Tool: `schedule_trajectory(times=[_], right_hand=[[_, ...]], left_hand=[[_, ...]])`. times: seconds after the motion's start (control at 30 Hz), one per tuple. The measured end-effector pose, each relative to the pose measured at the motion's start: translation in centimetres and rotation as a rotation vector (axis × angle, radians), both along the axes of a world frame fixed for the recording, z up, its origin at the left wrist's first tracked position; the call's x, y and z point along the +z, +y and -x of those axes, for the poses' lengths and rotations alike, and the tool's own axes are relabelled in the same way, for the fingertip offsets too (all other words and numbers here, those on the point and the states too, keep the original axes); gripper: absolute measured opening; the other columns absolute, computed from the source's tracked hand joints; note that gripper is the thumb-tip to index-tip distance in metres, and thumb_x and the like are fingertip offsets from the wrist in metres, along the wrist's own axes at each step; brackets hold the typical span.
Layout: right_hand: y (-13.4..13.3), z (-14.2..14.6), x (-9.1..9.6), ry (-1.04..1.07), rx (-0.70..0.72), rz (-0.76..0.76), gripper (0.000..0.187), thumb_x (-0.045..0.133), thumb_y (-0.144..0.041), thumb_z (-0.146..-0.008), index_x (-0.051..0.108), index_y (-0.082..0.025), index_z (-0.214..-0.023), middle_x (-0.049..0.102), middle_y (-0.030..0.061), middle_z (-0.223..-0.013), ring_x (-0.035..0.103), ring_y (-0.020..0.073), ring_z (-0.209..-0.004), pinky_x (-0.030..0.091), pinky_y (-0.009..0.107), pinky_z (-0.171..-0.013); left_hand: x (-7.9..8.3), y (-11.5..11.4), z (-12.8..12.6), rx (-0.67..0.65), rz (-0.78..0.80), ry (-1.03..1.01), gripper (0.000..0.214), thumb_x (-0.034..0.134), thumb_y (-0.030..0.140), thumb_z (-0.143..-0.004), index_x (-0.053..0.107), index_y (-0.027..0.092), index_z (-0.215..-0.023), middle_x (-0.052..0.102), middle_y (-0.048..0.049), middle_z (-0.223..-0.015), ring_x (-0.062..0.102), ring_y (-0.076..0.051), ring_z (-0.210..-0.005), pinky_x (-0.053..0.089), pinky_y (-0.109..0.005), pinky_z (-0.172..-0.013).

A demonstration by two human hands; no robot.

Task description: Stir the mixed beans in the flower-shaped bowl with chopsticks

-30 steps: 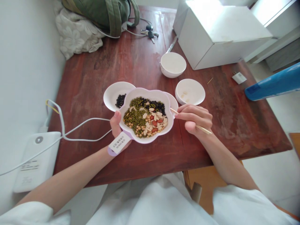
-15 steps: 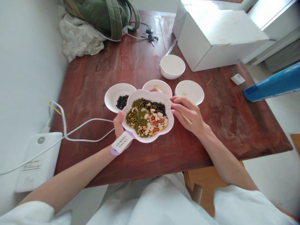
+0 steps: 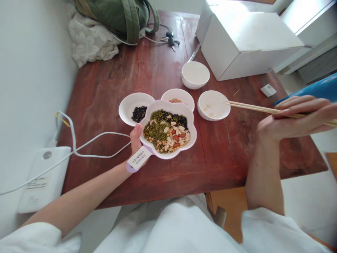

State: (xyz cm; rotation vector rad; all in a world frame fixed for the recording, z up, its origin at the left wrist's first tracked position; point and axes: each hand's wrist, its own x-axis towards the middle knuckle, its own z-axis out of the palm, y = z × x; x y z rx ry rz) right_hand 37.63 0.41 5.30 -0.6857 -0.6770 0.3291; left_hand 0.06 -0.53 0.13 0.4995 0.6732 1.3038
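Observation:
My left hand (image 3: 136, 140) grips a flower-shaped bowl (image 3: 194, 135) with a lilac rim and a labelled handle. It holds green beans (image 3: 159, 128), black beans, yellow soybeans, white seeds and red peanuts in patches. At the right, my right hand (image 3: 297, 117) is closed around a pair of chopsticks (image 3: 252, 106), whose tips reach the rim of a white bowl (image 3: 213, 114) with a few pale seeds inside. Behind the flower bowl are a white bowl (image 3: 125, 109) of black beans and a white bowl (image 3: 168, 93) of soybeans, both partly covered by it.
Another white bowl (image 3: 195, 75) stands farther back, beside a large white box (image 3: 237, 52). Keys (image 3: 171, 40), a green bag (image 3: 113, 21) and patterned cloth lie at the back left. A white cable (image 3: 105, 157) and power bank (image 3: 43, 179) are left; a blue object (image 3: 316, 88) is right.
My right hand has swung from the flower bowl's right edge out to the right, bringing the chopsticks into full view with their tips at the right bowl. My left hand hardly moved.

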Motion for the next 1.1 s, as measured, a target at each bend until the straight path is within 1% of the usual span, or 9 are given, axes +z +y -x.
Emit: schedule_trajectory(times=[0.03, 0.1, 0.17, 0.23, 0.33, 0.47, 0.6, 0.8, 1.1], right_hand=[[0.2, 0.1, -0.1, -0.115, -0.155, -0.078, 0.068, 0.013, -0.026, -0.117, 0.068, -0.020, -0.079, 0.040, -0.0100, -0.044, 0.040, -0.0009, -0.035, 0.031, 0.011, -0.044], [0.5, 1.0, -0.6, -0.266, -0.300, -0.119, 0.049, 0.048, -0.032, -0.114, 0.055, -0.020, -0.068, 0.048, -0.0108, -0.044, 0.040, 0.0010, -0.034, 0.030, 0.013, -0.040], [0.8, 2.3, -1.1, -0.328, -0.255, -0.029, 0.062, 0.068, -0.046, -0.105, 0.038, -0.021, -0.057, 0.049, -0.0088, -0.041, 0.039, 0.0028, -0.034, 0.028, 0.016, -0.037], [1.1, 3.3, -1.3, -0.336, -0.188, 0.070, 0.071, 0.069, -0.053, -0.103, 0.029, -0.022, -0.053, 0.045, -0.0068, -0.039, 0.039, 0.0041, -0.034, 0.027, 0.019, -0.036], [1.2, 4.0, -1.3, -0.312, -0.173, 0.164, 0.071, 0.064, -0.052, -0.105, 0.027, -0.024, -0.051, 0.041, -0.0062, -0.038, 0.038, 0.0044, -0.033, 0.023, 0.020, -0.036], [1.3, 4.1, -1.2, -0.333, -0.150, 0.199, 0.073, 0.061, -0.057, -0.105, 0.033, -0.024, -0.047, 0.041, -0.0044, -0.037, 0.038, 0.0053, -0.033, 0.015, 0.022, -0.034], [1.5, 4.2, -1.7, -0.306, -0.085, 0.220, 0.071, 0.063, -0.053, -0.105, 0.035, -0.024, -0.046, 0.042, -0.0040, -0.039, 0.040, 0.0058, -0.034, 0.015, 0.021, -0.034], [1.7, 4.3, -2.3, -0.257, 0.045, 0.286, 0.070, 0.065, -0.052, -0.103, 0.041, -0.024, -0.043, 0.037, -0.0039, -0.038, 0.036, 0.0066, -0.032, 0.013, 0.025, -0.034], [1.3, 3.2, -2.5, -0.198, 0.176, 0.360, 0.063, 0.071, -0.055, -0.096, 0.050, -0.027, -0.044, 0.035, -0.0029, -0.039, 0.032, 0.0091, -0.034, 0.009, 0.034, -0.036]], left_hand=[[0.0, 0.0, 0.0, -0.002, 0.005, -0.004, 0.058, 0.069, 0.065, -0.095, 0.076, 0.021, -0.133, 0.080, -0.0054, -0.140, 0.057, -0.037, -0.153, 0.045, -0.048, -0.130], [-0.1, 0.0, 0.0, 0.012, 0.008, -0.005, 0.059, 0.070, 0.063, -0.095, 0.075, 0.022, -0.137, 0.080, -0.0040, -0.141, 0.057, -0.035, -0.154, 0.043, -0.047, -0.132], [-0.3, 0.1, 0.0, 0.044, 0.005, -0.011, 0.058, 0.070, 0.060, -0.095, 0.073, 0.023, -0.140, 0.080, -0.0018, -0.141, 0.057, -0.032, -0.154, 0.042, -0.045, -0.134], [-0.4, 0.1, 0.1, 0.055, -0.002, -0.034, 0.056, 0.070, 0.058, -0.097, 0.072, 0.023, -0.141, 0.080, -0.0009, -0.140, 0.058, -0.032, -0.154, 0.041, -0.045, -0.134], [-0.7, 0.2, 0.1, -0.007, -0.018, -0.060, 0.058, 0.067, 0.060, -0.098, 0.072, 0.022, -0.141, 0.079, -0.0031, -0.143, 0.057, -0.034, -0.154, 0.040, -0.048, -0.135], [-0.8, 0.3, 0.2, -0.012, -0.026, -0.049, 0.058, 0.068, 0.061, -0.097, 0.073, 0.020, -0.138, 0.079, -0.0050, -0.141, 0.056, -0.034, -0.155, 0.039, -0.048, -0.135], [-0.6, 0.3, 0.1, 0.010, -0.033, -0.028, 0.055, 0.067, 0.061, -0.098, 0.075, 0.020, -0.134, 0.080, -0.0046, -0.140, 0.054, -0.034, -0.157, 0.038, -0.048, -0.136], [-0.2, 0.3, -0.1, -0.003, -0.057, -0.025, 0.051, 0.068, 0.061, -0.097, 0.081, 0.017, -0.119, 0.082, -0.0066, -0.136, 0.053, -0.034, -0.157, 0.038, -0.046, -0.136], [0.1, 0.4, -0.3, -0.017, -0.066, 0.001, 0.055, 0.070, 0.066, -0.093, 0.081, 0.018, -0.115, 0.081, -0.0070, -0.136, 0.055, -0.035, -0.155, 0.041, -0.048, -0.134]])
